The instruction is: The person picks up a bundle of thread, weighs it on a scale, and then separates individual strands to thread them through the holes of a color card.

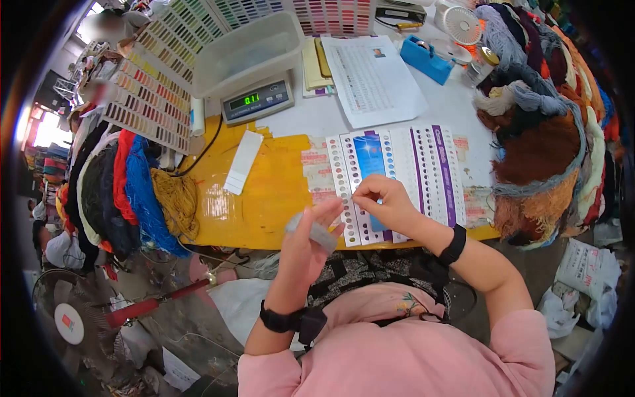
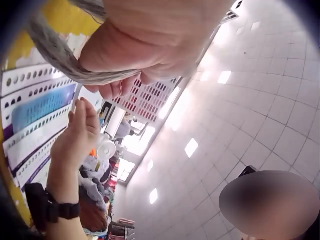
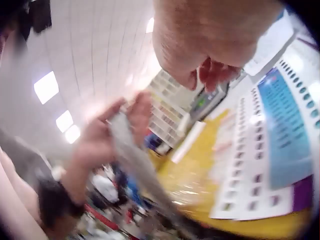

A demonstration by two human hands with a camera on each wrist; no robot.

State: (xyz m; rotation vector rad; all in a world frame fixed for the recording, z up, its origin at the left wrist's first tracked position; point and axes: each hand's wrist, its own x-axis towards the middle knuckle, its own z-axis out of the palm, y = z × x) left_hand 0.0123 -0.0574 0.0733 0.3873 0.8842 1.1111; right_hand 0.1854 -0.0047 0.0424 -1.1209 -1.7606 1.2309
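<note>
Workroom observed: a table with a yellow covering (image 1: 278,221) in front and a white surface behind, colour sample boards (image 1: 155,99) standing along the rear left. Hanks of yarn in mixed colours lie in heaps on the right (image 1: 536,152) and hang on the left.

One person in a pink short-sleeved top is at the near edge, a black band on each wrist. Left hand (image 1: 304,250): raised, fingers extended, grey yarn (image 1: 322,238) draped across the palm and passing under the thumb. Right hand (image 1: 391,206): thumb and fingertips pressed together, close by the left fingertips; whether a strand sits between them I cannot tell.

Below the right hand lie perforated cards (image 1: 405,159), white with purple strips and one blue panel, beside one another near the table's front edge. Contact between hand and cards cannot be confirmed.

Further items noted: a scale (image 1: 278,94) with green digits lit, bearing a translucent tub (image 1: 251,73); a white strip (image 1: 243,162) on the yellow covering; printed sheets (image 1: 377,89); a blue tape dispenser (image 1: 423,59).
</note>
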